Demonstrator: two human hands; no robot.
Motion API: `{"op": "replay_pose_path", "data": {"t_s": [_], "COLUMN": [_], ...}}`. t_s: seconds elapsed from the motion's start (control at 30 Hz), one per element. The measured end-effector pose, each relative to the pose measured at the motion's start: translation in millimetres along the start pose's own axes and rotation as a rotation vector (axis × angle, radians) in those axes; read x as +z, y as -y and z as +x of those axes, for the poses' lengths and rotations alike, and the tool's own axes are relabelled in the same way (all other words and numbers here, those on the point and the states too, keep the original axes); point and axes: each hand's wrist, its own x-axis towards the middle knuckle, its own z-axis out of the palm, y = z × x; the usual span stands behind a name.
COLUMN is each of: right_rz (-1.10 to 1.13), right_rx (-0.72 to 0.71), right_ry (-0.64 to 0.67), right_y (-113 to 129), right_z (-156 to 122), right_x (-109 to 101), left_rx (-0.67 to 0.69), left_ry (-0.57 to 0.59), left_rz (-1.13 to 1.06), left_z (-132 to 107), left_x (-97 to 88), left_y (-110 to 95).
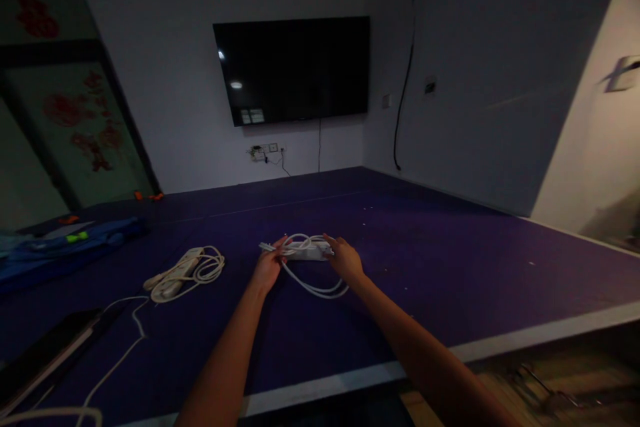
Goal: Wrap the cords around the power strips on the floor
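A white power strip (306,253) is held crosswise between my two hands over the purple surface. My left hand (269,265) is closed around its left end, where the cord's plug end (265,247) sticks out past the fingers. My right hand (345,259) grips the right end, thumb and fingers at its edge. The strip's white cord (323,292) loops above it and hangs in a wide curve below it. To the left lies a second power strip (183,270), cream-coloured, with its coiled cord (210,267) beside it.
The purple tabletop (440,260) has a pale front edge (550,328). At left are a dark flat device (50,353), a thin white cable (117,367) and blue cloth (95,240). Small orange objects (157,197) lie farther back. A television (300,70) hangs on the wall.
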Motion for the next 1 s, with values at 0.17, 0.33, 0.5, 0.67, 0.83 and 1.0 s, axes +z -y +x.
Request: {"op": "replay_pose_path", "data": {"t_s": [0.17,0.33,0.5,0.67,0.83,1.0], "right_rz": [0.276,0.566,0.918,1.22,1.38,1.436], "right_rx": [0.025,0.057,0.181,0.225,0.253,0.319], "right_ry": [-0.074,-0.172,-0.178,-0.028,0.114,0.164], "right_y": [-9.4,-10.9,-9.3,-3.0,2.9,7.5], "right_z": [3.0,10.8,17.4,16.2,12.2,9.9], "right_x": [4.5,6.3,6.7,3.7,-2.8,-2.3], "left_rx": [-0.014,0.026,0.082,0.111,0.123,0.142], "left_ry": [0.062,0.084,0.095,0.094,0.081,0.074], "left_rz": [0.181,0.31,0.391,0.432,0.451,0.46], "left_z": [-4.6,-8.5,-11.9,-12.6,-12.9,-13.7], "left_x": [4.9,8.2,12.7,13.3,12.7,14.7], "left_y": [5.5,8.2,12.3,15.9,18.5,19.2]}}
